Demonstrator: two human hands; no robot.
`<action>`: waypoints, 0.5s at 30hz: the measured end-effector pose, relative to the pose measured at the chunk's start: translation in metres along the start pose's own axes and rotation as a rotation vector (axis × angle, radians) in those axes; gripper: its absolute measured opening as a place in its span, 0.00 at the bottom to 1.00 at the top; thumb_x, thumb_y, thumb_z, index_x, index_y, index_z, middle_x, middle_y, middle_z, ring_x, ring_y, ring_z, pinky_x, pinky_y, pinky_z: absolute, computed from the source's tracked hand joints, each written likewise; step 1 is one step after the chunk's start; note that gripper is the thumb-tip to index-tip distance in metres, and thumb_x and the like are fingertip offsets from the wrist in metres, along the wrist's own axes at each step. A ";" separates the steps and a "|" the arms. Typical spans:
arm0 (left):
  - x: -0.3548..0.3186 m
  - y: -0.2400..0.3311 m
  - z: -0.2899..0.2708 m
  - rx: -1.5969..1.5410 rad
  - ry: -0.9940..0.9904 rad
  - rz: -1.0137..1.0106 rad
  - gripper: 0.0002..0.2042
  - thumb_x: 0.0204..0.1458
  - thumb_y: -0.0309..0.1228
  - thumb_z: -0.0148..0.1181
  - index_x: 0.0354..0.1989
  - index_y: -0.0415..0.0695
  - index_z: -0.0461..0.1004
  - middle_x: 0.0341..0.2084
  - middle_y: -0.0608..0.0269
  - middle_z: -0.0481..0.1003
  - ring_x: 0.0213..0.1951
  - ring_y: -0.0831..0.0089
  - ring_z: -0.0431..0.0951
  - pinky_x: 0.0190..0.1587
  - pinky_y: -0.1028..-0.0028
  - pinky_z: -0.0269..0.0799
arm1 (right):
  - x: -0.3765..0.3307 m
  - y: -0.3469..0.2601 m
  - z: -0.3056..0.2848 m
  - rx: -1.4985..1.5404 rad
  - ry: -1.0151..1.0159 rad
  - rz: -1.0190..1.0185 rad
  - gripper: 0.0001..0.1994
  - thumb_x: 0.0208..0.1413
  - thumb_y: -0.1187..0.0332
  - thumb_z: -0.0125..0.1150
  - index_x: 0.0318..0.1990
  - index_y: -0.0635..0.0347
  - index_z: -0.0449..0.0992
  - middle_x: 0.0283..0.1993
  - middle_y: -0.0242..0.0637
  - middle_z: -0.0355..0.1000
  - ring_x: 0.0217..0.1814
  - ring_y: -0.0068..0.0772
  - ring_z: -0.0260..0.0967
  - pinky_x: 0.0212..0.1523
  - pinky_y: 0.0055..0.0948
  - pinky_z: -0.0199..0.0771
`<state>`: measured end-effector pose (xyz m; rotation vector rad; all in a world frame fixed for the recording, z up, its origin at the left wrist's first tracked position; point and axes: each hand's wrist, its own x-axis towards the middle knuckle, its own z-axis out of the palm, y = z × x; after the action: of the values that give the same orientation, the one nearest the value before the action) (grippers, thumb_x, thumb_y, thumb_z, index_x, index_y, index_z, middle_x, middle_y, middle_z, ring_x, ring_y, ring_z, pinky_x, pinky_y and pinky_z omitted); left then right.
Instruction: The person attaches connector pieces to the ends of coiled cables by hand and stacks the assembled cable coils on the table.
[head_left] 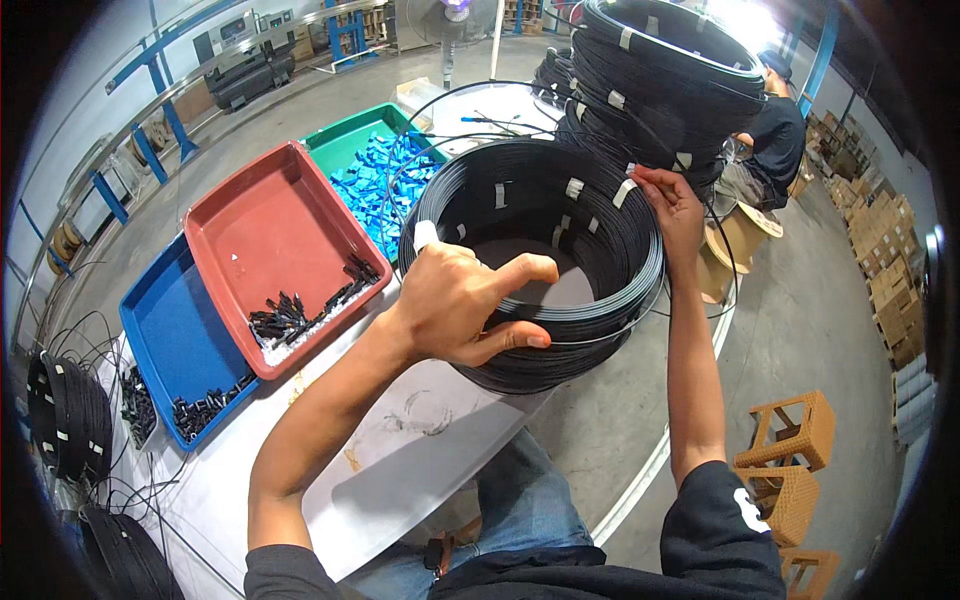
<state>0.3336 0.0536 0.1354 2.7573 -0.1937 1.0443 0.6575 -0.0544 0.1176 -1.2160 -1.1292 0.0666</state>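
Observation:
A large coil of thin black cable (520, 365) stands on the white table in front of me, with white tape tabs around its inner wall. My left hand (455, 305) is at its near left rim, thumb and index finger spread apart over the opening. The other fingers of that hand are partly hidden. Beside its knuckles a white tab (425, 233) shows on the coil. At the far right rim, my right hand (675, 205) pinches a small white tag (631, 170) between thumb and fingertips. Another white tape tab (624, 193) lies just below it on the coil.
Left of the coil are a green tray (325, 140) of blue connectors, a red tray (270, 210) and a blue tray (180, 310) with small black parts. Taller stacked coils (665, 110) rise behind. A person (775, 140) sits beyond; orange stools (790, 430) stand right.

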 end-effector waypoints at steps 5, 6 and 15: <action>-0.007 0.007 -0.003 0.045 0.136 -0.021 0.23 0.48 0.57 0.67 0.41 0.50 0.78 0.12 0.70 0.72 0.13 0.67 0.72 0.20 0.70 0.62 | -0.016 0.001 -0.004 0.239 0.146 0.035 0.07 0.60 0.83 0.57 0.45 0.70 0.75 0.52 0.48 0.76 0.51 0.37 0.77 0.50 0.32 0.81; -0.007 0.008 -0.005 0.077 0.101 -0.037 0.23 0.48 0.57 0.67 0.42 0.50 0.78 0.12 0.69 0.72 0.13 0.67 0.72 0.21 0.70 0.62 | -0.018 0.004 -0.012 0.229 0.183 0.011 0.07 0.60 0.82 0.58 0.46 0.70 0.74 0.53 0.49 0.75 0.52 0.38 0.76 0.53 0.36 0.80; -0.005 -0.012 -0.025 0.063 0.169 0.065 0.39 0.51 0.71 0.49 0.48 0.43 0.77 0.28 0.63 0.81 0.36 0.59 0.82 0.48 0.64 0.69 | -0.064 -0.024 -0.037 0.478 0.438 0.208 0.16 0.66 0.63 0.55 0.58 0.60 0.69 0.62 0.41 0.67 0.63 0.35 0.65 0.58 0.46 0.71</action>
<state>0.3164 0.0711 0.1488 2.7159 -0.2312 1.3155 0.6397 -0.1274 0.0978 -0.8557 -0.5572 0.2055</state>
